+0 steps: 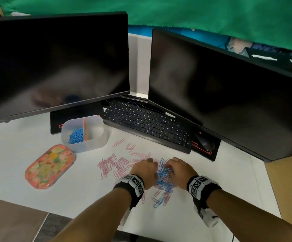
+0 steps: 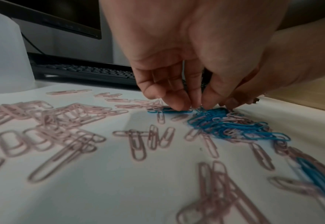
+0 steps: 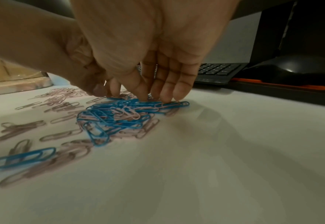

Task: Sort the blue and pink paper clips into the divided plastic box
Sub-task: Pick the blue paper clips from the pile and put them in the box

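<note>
Here, nearest the person, both the left hand [image 1: 144, 171] and right hand [image 1: 178, 170] rest straight fingertips, gripping nothing, on the mixed heap of blue wire paper clips [image 1: 164, 179], best raked apart from the scattered pink wire paper clips [image 1: 110, 165] beside that heap before lifting them to the clear divided plastic box [image 1: 84, 132] beyond the heap.

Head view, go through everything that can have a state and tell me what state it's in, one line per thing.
Divided box: open; blue clips in left compartment, right one looks empty.
Lid: off, flat on the table beside the box.
Left monitor: screen dark.
Right monitor: screen dark.
Mixed clip pile: unsorted on the table.
Left hand: fingertips down in the pile.
Right hand: fingertips down in the pile.
</note>
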